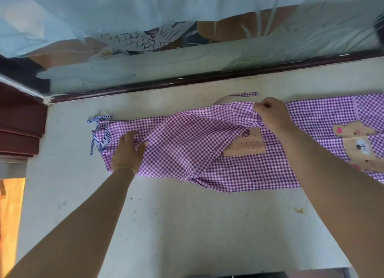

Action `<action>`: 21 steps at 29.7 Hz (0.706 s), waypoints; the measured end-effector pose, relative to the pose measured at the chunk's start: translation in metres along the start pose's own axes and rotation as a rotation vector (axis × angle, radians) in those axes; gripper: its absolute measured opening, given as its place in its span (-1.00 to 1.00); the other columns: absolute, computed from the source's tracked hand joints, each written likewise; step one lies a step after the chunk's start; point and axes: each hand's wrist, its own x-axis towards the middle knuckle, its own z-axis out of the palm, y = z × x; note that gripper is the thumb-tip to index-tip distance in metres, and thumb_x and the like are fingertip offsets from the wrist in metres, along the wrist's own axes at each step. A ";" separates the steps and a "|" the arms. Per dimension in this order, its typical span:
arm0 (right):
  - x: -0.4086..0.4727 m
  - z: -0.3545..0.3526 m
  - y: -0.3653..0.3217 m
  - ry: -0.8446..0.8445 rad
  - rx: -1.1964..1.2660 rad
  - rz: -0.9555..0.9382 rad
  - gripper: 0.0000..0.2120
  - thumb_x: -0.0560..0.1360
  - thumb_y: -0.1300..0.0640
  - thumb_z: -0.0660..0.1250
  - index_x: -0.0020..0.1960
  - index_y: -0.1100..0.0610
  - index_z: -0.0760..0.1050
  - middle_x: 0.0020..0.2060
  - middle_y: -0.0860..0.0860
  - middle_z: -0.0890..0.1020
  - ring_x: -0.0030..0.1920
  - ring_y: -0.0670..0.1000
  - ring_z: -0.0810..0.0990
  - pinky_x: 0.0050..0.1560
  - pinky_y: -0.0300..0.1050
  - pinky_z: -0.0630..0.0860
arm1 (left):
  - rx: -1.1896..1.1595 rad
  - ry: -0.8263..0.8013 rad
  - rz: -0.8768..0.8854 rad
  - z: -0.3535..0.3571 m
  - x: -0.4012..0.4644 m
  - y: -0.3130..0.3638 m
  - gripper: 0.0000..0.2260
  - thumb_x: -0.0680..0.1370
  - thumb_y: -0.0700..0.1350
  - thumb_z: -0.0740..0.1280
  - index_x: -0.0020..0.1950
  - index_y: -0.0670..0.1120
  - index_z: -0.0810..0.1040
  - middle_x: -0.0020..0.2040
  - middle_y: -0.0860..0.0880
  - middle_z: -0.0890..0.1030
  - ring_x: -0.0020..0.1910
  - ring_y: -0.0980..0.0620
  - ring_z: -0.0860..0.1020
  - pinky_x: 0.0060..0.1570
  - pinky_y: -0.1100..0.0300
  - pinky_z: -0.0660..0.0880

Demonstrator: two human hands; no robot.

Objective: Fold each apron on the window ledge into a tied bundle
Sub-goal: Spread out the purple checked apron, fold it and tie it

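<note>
So you've got the purple gingham apron stretched along the window ledge, lying closer to the far edge by the dark window frame and running off toward the ledge's right end. Your left hand sits near the apron's left end, fingers curled round a fold of the fabric. Your right hand pinches the apron's far edge and lifts it, so a flap of cloth hangs loose between your two hands. The striped ties lie bunched at the left end, and one strap trails toward the frame. There's a tan pocket mid-apron and a bear patch near the right end.
</note>
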 end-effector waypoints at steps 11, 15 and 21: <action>0.031 -0.043 0.059 0.024 -0.269 0.233 -0.56 0.55 -0.07 0.29 0.22 0.29 0.49 0.16 0.27 0.57 0.05 0.21 0.55 0.10 0.01 0.43 | 0.128 -0.137 0.487 0.061 -0.066 0.064 -0.36 0.57 0.30 -0.23 0.44 0.04 0.36 0.44 -0.04 0.38 0.42 -0.15 0.31 0.43 -0.09 -0.03; 0.005 -0.009 0.065 0.110 -0.499 -0.327 -0.60 0.52 -0.10 0.18 0.19 0.13 0.52 0.12 0.14 0.59 0.13 0.19 0.54 0.15 0.10 0.49 | 0.341 -0.230 0.675 0.080 -0.071 0.063 -0.34 0.52 0.42 -0.16 0.54 0.14 0.10 0.54 -0.01 0.20 0.51 -0.17 0.15 0.44 -0.24 -0.02; -0.013 0.021 0.103 -0.325 -0.799 -0.223 -0.43 0.59 -0.26 -0.01 0.54 -0.12 0.01 0.56 -0.06 -0.03 0.54 0.11 -0.11 0.47 0.30 -0.06 | 0.587 -0.315 0.842 0.101 -0.067 0.039 -0.27 0.46 0.48 -0.10 0.52 0.24 -0.28 0.55 0.07 -0.29 0.54 -0.17 -0.18 0.37 -0.30 -0.30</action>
